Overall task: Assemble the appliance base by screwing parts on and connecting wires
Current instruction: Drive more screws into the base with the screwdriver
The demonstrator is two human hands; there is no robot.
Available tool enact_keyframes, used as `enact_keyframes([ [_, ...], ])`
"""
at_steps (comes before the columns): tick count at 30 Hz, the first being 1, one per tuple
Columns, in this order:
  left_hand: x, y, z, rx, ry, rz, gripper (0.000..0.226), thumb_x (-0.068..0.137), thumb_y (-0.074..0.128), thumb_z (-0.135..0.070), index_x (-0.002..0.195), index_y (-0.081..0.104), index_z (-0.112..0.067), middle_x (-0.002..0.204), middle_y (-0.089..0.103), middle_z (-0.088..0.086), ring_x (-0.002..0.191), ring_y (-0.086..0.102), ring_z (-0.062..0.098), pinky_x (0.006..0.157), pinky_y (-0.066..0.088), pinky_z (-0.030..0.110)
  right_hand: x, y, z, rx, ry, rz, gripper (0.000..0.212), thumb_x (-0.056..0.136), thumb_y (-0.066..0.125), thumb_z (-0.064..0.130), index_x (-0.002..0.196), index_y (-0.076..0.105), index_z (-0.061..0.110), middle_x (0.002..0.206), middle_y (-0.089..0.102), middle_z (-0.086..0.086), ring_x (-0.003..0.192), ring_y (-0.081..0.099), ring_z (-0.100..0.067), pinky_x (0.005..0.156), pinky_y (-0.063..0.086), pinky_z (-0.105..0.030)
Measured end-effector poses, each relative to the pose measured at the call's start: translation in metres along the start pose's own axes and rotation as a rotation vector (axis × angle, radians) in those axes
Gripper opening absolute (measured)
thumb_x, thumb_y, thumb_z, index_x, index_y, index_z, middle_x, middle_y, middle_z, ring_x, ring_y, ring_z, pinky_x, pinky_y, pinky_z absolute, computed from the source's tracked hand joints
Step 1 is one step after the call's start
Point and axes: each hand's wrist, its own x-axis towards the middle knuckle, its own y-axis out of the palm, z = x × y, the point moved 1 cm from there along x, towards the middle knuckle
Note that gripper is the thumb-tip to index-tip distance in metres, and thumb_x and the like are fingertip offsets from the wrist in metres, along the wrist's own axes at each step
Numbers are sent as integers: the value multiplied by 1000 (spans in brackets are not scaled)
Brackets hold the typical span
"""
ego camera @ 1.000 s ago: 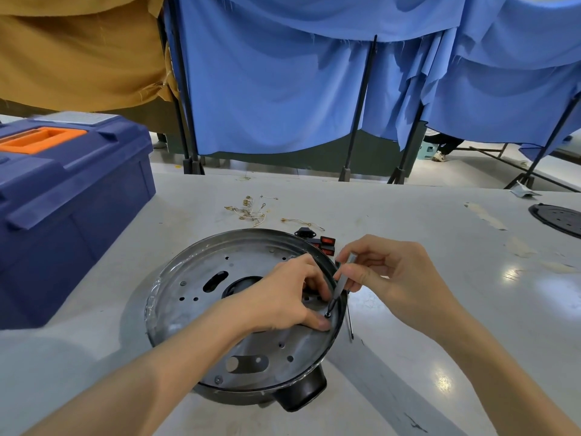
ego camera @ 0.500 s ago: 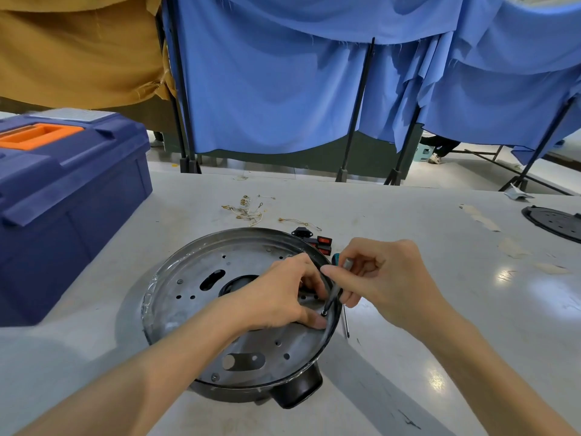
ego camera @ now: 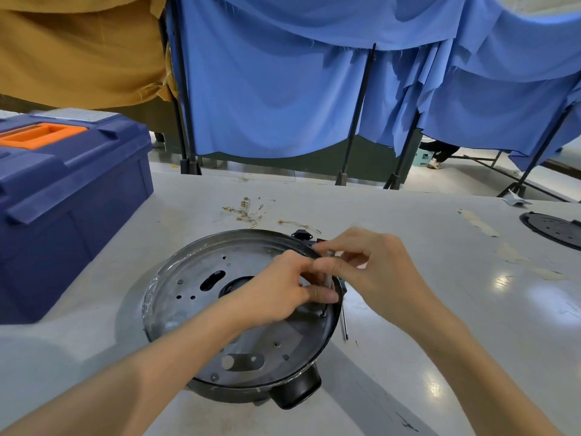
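- Appliance base (ego camera: pixel 188 284): sits on the surface (ego camera: pixel 408 357), centre-near, metal plate up, black spout-like housing (ego camera: pixel 295 394) at its near edge. Risk: the base is not clamped, so side load from driving could make it rock or skid.
- Left hand (ego camera: pixel 276 287): over the right part of the plate, fingers curled, appears to pinch the lower shaft of the screwdriver (ego camera: pixel 327 278). Risk: fingertips are very close to the tip, so a slip could jab them.
- Screw (ego camera: pixel 323 313): at the plate's right rim, w/ the tip on it. Seating depth can't be read. Risk: a tilted shaft could cam out, strip the head or cross-thread.
- Right hand (ego camera: pixel 380 269): pinches the upper end of the screwdriver; blurred, prob. mid-twist. Risk: a thin fingertip grip gives poor axial pressure, so the tip may jump off.
- Spare driver (ego camera: pixel 345 325): lies on the surface just right of the rim. Risk: a wrist could knock it and it could roll.
- Wires (ego camera: pixel 248 210): loose cluster beyond the base, w/ small switch parts (ego camera: pixel 301 235) at the far rim. Risk: terminals could tangle or get swept off.
- Toolbox (ego camera: pixel 72 190): far left, lid down.
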Motion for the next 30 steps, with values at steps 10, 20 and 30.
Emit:
enact_keyframes([
  [10,4,6,1,15,-54,-1,29,88,68,-4,69,65,-26,68,66,-19,74,59,-9,77,42,9,-4,18,1,-37,-72,-281,14,77,73,-7,69,73,4,60,64,0,66,59,-13,57,45,-20],
  [20,5,6,-4,52,-2,98,24,87,51,18,77,66,2,82,69,14,83,62,9,81,46,12,-16,14,1,-40,22,-253,7,82,74,2,76,73,6,61,67,-3,57,65,-28,60,55,-44],
  [30,1,-1,0,-119,17,63,19,69,81,-2,81,68,-9,75,67,-1,76,62,7,76,51,17,-9,4,5,80,78,-66,29,78,75,-5,62,65,18,53,66,-3,43,63,-16,53,55,-29],
])
